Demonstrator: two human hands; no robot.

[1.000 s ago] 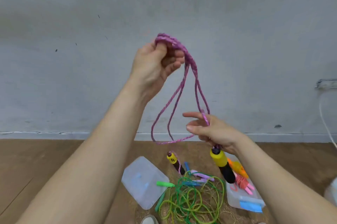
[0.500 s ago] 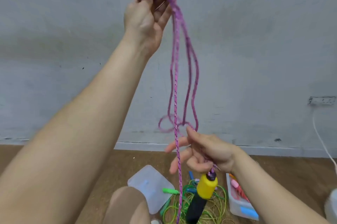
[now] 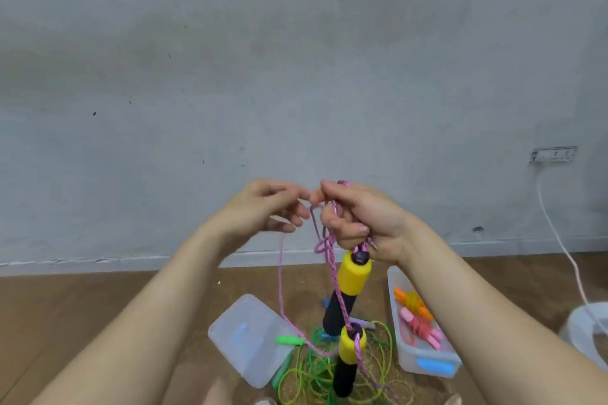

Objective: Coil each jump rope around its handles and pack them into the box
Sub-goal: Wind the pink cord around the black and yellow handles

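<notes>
My right hand [image 3: 365, 220] grips several strands of the pink jump rope [image 3: 332, 259] at chest height. One yellow-and-black handle [image 3: 348, 286] hangs just below that fist. The second yellow-and-black handle [image 3: 348, 358] dangles lower on the rope. My left hand [image 3: 263, 207] is level with the right one, its fingertips pinching a pink strand that runs down from it. On the floor stands the clear plastic box [image 3: 424, 362] with blue clips, holding an orange coiled rope [image 3: 413, 302] and a pink coiled rope [image 3: 421, 327].
The box lid [image 3: 250, 338] lies on the wooden floor at left of a loose green rope [image 3: 316, 368]. A white cable [image 3: 559, 240] runs from a wall socket [image 3: 552, 154] down to a white object [image 3: 585, 329] at the right edge. A grey wall stands ahead.
My left hand has come down from high overhead to meet the right hand. The long hanging loops have collapsed, and the second handle now hangs into view below the first.
</notes>
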